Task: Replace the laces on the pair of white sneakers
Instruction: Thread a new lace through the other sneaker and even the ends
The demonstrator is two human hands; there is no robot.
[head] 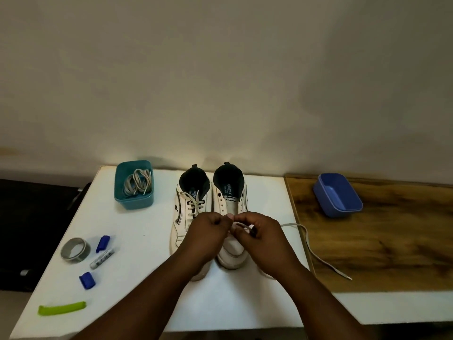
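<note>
White table (137,241), both hands, left hand (208,229) and right hand (262,231), pinching lace (311,249) over right sneaker (230,200).

Laces (137,183) in tub (133,201), left of sneakers (210,207)

grey tape roll (75,250) beside a marker (102,258) — green strip (62,308) nearer, blue tub (337,195) far right.

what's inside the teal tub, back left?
The teal tub holds a loose bundle of grey laces, coiled, with a few tips showing. They cover most of the tub's floor, so anything lying beneath them cannot be seen.
</note>
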